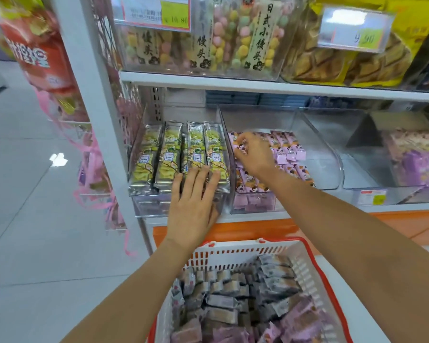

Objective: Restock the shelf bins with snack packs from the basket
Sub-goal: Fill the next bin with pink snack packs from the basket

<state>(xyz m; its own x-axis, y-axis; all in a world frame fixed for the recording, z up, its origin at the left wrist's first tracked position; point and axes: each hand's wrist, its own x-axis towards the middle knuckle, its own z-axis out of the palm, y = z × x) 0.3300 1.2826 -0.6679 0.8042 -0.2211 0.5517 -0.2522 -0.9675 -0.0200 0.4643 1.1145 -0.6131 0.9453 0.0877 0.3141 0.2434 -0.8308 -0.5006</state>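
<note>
Both hands are at the lower shelf point(406, 207), basket point(233, 254) directly below them.
- left hand point(192, 204): released, fingers straight and flat, pressed on the front of the left bin point(149, 205). Fingertips lie on the near ends of the yellow-green packs point(170, 154), which stand in rows, long side front to back.
- right hand point(254, 154): inside the middle bin point(317, 154) by its left wall, fingers curled, grasping a pink pack point(240, 148) between thumb and fingertips. It is just above the pink packs point(289, 148) already lying there.
- the basket is white with a red rim, in front of the shelf's front edge under both forearms. It is full of loose snack packs point(245, 305), grey-purple and pink wrappers, piled unevenly.
- right bin point(372, 154): clear, purple packs point(416, 164) at its right side.
- the shelf above holds clear tubs of coloured ball snacks point(233, 40), with a price tag point(156, 11) on the front.
- tiled floor point(35, 219) to the left of the shelf's upright.
</note>
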